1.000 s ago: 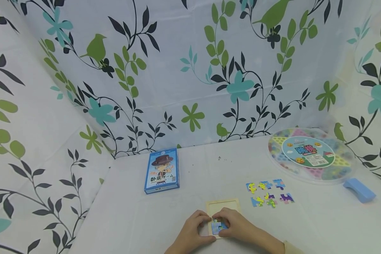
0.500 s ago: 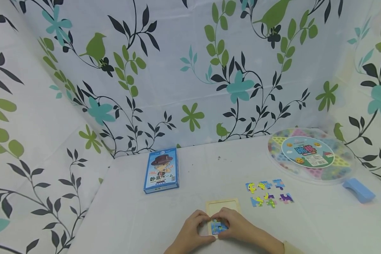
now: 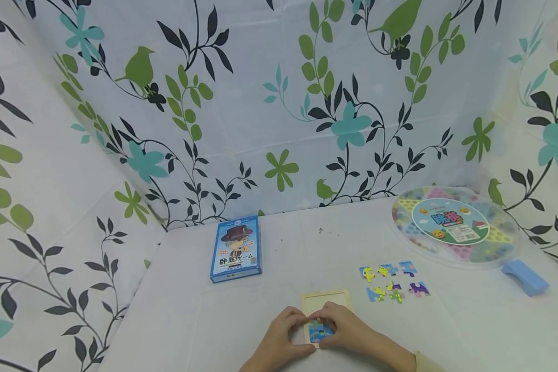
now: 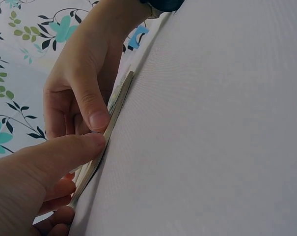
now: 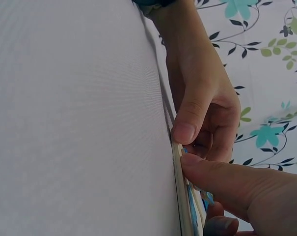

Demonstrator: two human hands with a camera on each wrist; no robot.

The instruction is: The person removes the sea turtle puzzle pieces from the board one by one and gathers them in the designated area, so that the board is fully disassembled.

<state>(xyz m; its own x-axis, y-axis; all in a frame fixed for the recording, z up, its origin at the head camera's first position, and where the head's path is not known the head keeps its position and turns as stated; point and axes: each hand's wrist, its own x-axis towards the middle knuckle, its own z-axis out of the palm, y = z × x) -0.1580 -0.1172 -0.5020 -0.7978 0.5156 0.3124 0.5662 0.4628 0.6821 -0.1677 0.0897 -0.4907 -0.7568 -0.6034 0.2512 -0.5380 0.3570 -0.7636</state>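
A small wooden puzzle tray [image 3: 326,298] lies on the white table, with blue jigsaw pieces [image 3: 317,329] in its near part. My left hand [image 3: 281,338] grips the tray's left side, its thumb at the near edge and its fingers near the left rim. My right hand [image 3: 346,328] curls over the near right part, thumb and index finger around a puzzle piece that its fingers mostly cover. Both thumbs meet close to the tray's edge in the left wrist view, where the tray [image 4: 120,101] is seen from the side. Loose puzzle pieces [image 3: 395,294] lie in two rows right of the tray.
A blue card game box [image 3: 236,250] lies at the back left. At the back right is a round, clear-lidded board game [image 3: 502,227], with a light blue plastic block [image 3: 525,277] in front of it. Patterned curtain [image 3: 279,103] surrounds the table.
Both hands stay in almost the same place at the tray. The pieces inside show less pale glare and more of their printed colours than a second ago.
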